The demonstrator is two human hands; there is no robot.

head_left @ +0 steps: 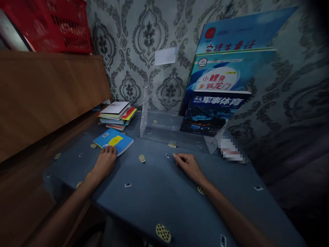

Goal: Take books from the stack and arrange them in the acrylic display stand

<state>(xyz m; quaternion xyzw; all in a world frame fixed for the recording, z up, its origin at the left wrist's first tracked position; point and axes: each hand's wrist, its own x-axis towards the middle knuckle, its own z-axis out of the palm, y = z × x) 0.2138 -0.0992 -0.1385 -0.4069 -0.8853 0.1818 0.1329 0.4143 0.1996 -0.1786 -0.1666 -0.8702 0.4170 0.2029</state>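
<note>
The paperback point(115, 140) is bright blue with a yellow patch; the tablecloth point(149, 209), slate-blue, printed with black-spotted yellow ovals; the wallpaper point(149, 32), grey damask; the plastic basket point(60, 25), red; the magazine point(205, 118), navy with white title characters.

Left hand point(108, 158) on blue book point(125, 141), right hand point(189, 165) near clear rack point(168, 136), book stack point(116, 116)

Bare left hand point(108, 158) and bare left forearm point(73, 202) are showing at eight o'clock; bare right hand point(190, 167) is showing at five o'clock; bare right forearm point(228, 209) is showing between four and five o'clock; both forearms are presenting slim outlines, tapering toward the hands.
</note>
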